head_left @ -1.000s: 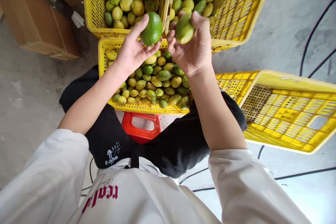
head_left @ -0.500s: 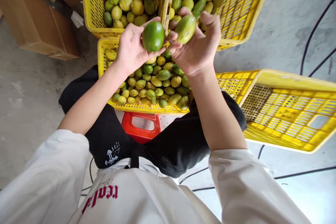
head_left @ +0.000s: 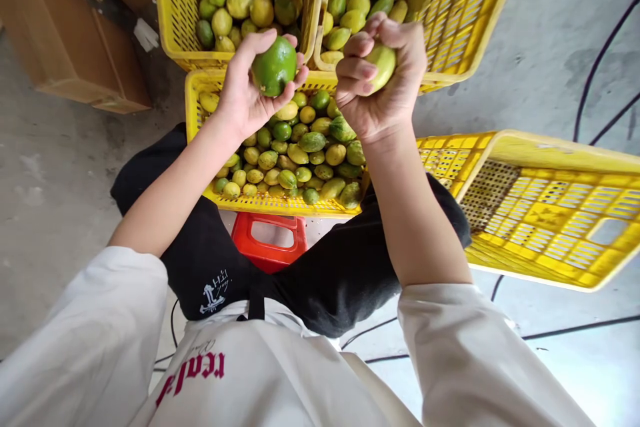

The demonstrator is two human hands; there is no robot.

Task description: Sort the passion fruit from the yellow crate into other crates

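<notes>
Over the far edge of the rectangular yellow plastic crate (head_left: 285,207) of mottled green-and-yellow fruits (head_left: 297,154), the bare right hand (head_left: 397,90) has shifted from the bare left hand (head_left: 241,90), fingers now curled around an oval yellow-green fruit (head_left: 385,67), the left cupping a glossy round green fruit (head_left: 274,67), both still held

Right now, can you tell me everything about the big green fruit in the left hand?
The green fruit is plump and rounded, with shiny green skin and a small paler tip at its lower left. It looks whole. The left hand holds it up above the yellow crate, thumb at its upper left, fingers curling behind and around its right.
</notes>
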